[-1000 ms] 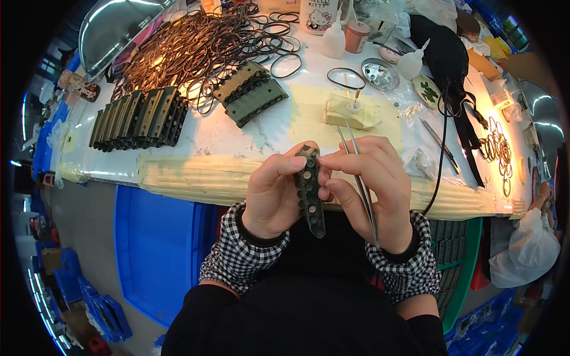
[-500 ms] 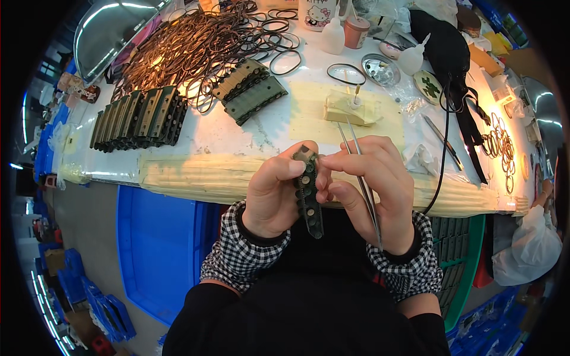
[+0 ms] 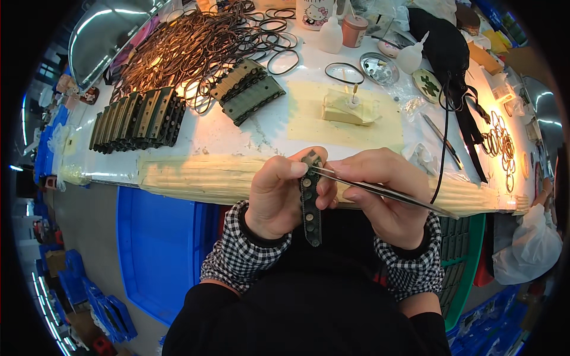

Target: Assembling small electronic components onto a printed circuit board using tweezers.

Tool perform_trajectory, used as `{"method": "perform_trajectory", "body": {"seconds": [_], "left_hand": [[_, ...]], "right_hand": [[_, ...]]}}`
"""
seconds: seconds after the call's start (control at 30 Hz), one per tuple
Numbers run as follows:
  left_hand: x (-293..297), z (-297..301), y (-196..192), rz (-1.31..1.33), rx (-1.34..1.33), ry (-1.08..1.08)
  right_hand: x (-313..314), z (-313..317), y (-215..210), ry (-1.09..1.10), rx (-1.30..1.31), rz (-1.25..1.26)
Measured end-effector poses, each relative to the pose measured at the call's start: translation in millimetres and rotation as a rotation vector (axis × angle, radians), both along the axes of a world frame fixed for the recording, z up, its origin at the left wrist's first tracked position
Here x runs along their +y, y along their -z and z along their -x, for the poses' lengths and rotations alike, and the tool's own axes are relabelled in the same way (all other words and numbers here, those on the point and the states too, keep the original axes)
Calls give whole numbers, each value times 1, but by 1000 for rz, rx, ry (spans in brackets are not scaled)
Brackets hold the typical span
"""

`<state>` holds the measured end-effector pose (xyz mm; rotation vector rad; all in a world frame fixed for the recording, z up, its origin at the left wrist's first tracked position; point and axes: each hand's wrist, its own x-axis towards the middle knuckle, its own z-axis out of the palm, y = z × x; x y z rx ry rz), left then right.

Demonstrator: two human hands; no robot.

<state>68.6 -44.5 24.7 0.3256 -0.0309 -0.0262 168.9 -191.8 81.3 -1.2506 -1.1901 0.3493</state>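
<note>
My left hand (image 3: 278,188) grips a long dark green plastic part with a row of small round wheels (image 3: 310,204), thumb near its upper end. The part stands upright, its lower end hanging below the fingers. In my right hand (image 3: 392,193) is a pair of metal tweezers (image 3: 380,190), held slantwise between thumb and fingers. The tips reach the part's upper end beside my left thumb; whether they pinch anything is too small to tell. Both hands are just over the table's front edge.
Similar green parts stand in a row (image 3: 139,118) at left, with more (image 3: 249,92) beside them. Behind lies a heap of black loops (image 3: 184,50). A taped block (image 3: 350,110), squeeze bottles (image 3: 331,34) and a metal dish (image 3: 379,68) are farther back. A blue bin (image 3: 157,249) stands below.
The tweezers have swung from steeply upright to a slant, their tips now at the part's upper end. My right hand has turned with them. The part hangs slightly straighter.
</note>
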Motion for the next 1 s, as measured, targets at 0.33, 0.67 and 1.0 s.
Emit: {"method": "perform_trajectory", "body": {"seconds": [0.33, 0.67, 1.0], "left_hand": [[0, -1, 3, -59, 9, 20], [-5, 4, -1, -66, 125, 96], [-6, 2, 1, 36, 101, 98]], "right_hand": [[-2, 0, 2, -17, 123, 44], [-8, -28, -13, -119, -260, 128], [-7, -32, -6, -105, -350, 81]]}}
